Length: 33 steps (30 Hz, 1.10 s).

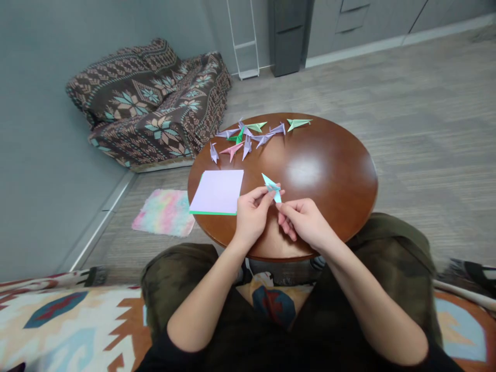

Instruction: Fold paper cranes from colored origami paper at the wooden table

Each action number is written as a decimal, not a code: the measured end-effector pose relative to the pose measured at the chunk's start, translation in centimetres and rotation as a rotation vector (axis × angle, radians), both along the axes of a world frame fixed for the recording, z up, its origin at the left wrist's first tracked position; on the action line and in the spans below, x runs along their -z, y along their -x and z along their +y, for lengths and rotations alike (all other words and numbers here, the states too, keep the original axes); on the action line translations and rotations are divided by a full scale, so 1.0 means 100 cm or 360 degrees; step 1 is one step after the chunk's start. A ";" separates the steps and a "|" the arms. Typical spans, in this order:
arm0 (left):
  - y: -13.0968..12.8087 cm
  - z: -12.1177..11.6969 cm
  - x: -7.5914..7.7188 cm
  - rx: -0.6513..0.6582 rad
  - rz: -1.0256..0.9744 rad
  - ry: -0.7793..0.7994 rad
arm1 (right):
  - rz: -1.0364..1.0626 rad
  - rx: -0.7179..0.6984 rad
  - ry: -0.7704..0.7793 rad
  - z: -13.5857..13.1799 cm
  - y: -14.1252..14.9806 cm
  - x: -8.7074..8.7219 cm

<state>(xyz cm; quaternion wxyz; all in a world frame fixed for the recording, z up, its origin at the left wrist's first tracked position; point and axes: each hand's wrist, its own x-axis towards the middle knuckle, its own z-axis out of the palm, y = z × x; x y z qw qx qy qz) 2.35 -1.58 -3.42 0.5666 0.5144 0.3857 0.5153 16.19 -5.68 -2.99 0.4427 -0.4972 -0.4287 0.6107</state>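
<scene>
A light blue origami crane (272, 185) is held above the near part of the round table, its pointed end aimed up and left. My left hand (253, 211) is closed on its body, thumb on top and fingertips showing behind the paper. At the lower tip of the crane, my right hand (300, 217) pinches between thumb and forefinger, its other fingers curled under. Left of my hands lies a stack of square paper (217, 191), lilac on top with a green edge showing beneath.
Several finished paper cranes in lilac, green and pink (232, 150) stand along the far left of the brown table (337, 181). Beyond are a patterned covered sofa (155, 108) and a pastel rug (165, 212). My knees flank the table's near edge.
</scene>
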 end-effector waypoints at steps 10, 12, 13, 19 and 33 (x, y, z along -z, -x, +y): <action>0.023 0.019 -0.006 0.0496 -0.0545 0.0941 | -0.0147 0.0376 -0.0447 0.002 -0.028 -0.007; 0.022 0.019 -0.005 0.0570 -0.0634 0.1005 | -0.0165 0.0343 -0.0514 0.001 -0.024 -0.007; 0.021 0.018 -0.005 0.0600 -0.0657 0.1019 | -0.0178 0.0314 -0.0537 0.000 -0.022 -0.007; 0.015 0.012 -0.006 0.0518 -0.0550 0.0847 | -0.0375 0.0227 -0.0669 -0.004 -0.012 -0.002; 0.015 0.008 -0.006 0.0479 -0.0205 0.0241 | -0.0416 0.0443 -0.0681 -0.005 -0.008 0.004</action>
